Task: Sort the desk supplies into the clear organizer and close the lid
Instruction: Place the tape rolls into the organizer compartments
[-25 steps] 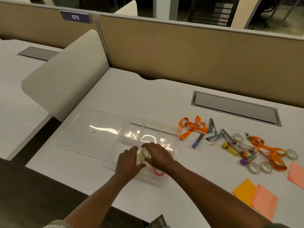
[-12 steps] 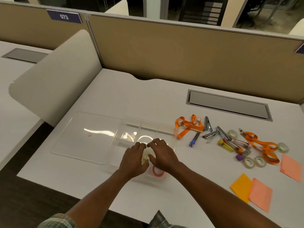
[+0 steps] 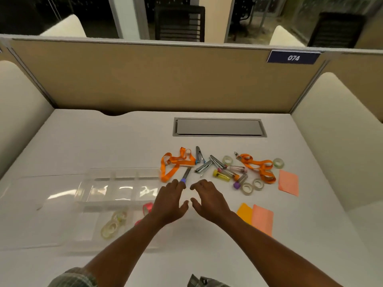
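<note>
The clear organizer [image 3: 122, 177] lies at the left of the desk with its lid [image 3: 39, 195] open flat to the left. Clear tape rolls [image 3: 113, 223] and a pink tape roll [image 3: 147, 207] rest in its near compartments. My left hand [image 3: 170, 200] and my right hand [image 3: 209, 198] hover side by side just right of the organizer, fingers spread, holding nothing. Beyond them lie a blue-tipped metal clip [image 3: 185, 175], an orange lanyard [image 3: 176, 163], more metal clips [image 3: 204, 164], capped tubes [image 3: 229, 175], tape rolls [image 3: 251, 186] and a second orange lanyard [image 3: 259, 165].
Orange and pink sticky notes [image 3: 256, 217] lie near my right forearm, and another pink note [image 3: 288, 182] at far right. A grey cable hatch [image 3: 219, 127] sits in the desk behind the supplies. Tan partition walls [image 3: 157, 79] and cream side dividers enclose the desk.
Both hands left the organizer's near compartment, releasing the tape rolls there, and moved right toward the loose supplies. The view swung right.
</note>
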A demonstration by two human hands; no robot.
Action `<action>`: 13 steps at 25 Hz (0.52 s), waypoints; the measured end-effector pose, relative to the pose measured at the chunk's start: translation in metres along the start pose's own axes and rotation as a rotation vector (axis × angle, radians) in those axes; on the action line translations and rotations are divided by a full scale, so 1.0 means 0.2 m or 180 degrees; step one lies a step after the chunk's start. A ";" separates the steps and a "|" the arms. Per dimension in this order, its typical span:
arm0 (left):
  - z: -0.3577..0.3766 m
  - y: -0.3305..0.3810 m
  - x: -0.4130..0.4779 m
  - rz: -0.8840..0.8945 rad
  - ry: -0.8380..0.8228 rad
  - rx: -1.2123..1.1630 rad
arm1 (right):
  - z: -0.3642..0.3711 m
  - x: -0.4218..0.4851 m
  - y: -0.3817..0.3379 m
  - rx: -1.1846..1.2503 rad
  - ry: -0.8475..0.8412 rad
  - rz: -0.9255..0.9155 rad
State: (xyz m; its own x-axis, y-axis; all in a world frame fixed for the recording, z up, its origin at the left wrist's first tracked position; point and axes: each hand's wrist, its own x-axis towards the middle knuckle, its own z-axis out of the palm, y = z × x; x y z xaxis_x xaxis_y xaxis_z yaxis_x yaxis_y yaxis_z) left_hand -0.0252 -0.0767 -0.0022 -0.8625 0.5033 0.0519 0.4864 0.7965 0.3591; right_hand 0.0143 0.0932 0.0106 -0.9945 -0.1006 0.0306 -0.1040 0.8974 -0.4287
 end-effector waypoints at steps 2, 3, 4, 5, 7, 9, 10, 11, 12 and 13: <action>0.07 0.17 0.10 0.0111 -0.0046 -0.0078 | -0.08 -0.08 0.19 -0.0027 0.0047 0.0168; 0.10 0.25 0.14 0.0158 -0.0074 -0.0117 | -0.11 -0.12 0.28 -0.0048 0.0071 0.0248; 0.15 0.34 0.19 0.0238 -0.0109 -0.0150 | -0.14 -0.16 0.38 -0.0068 0.0111 0.0343; 0.19 0.42 0.23 0.0345 -0.0129 -0.0174 | -0.17 -0.19 0.46 -0.0079 0.0147 0.0436; 0.26 0.55 0.30 0.0548 -0.0172 -0.0186 | -0.22 -0.25 0.62 -0.0113 0.0188 0.0603; 0.34 0.67 0.38 0.0713 -0.0251 -0.0140 | -0.27 -0.31 0.75 -0.0136 0.0202 0.0756; 0.37 0.73 0.41 0.0775 -0.0317 -0.0092 | -0.29 -0.33 0.82 -0.0143 0.0218 0.0829; 0.39 0.78 0.44 0.0807 -0.0398 -0.0038 | -0.31 -0.35 0.88 -0.0152 0.0227 0.0910; 0.42 0.83 0.47 0.0814 -0.0493 0.0026 | -0.33 -0.36 0.95 -0.0175 0.0235 0.0989; 0.44 0.87 0.50 0.0810 -0.0574 0.0110 | -0.34 -0.36 1.01 -0.0199 0.0250 0.1061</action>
State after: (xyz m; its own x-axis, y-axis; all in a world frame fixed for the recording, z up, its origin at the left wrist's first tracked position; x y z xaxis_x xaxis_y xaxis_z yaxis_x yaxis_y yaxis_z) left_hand -0.0144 0.1413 -0.0163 -0.6753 0.7369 -0.0311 0.6907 0.6466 0.3238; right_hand 0.0646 0.3106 -0.0158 -0.9718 0.2337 -0.0315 0.2285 0.9002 -0.3706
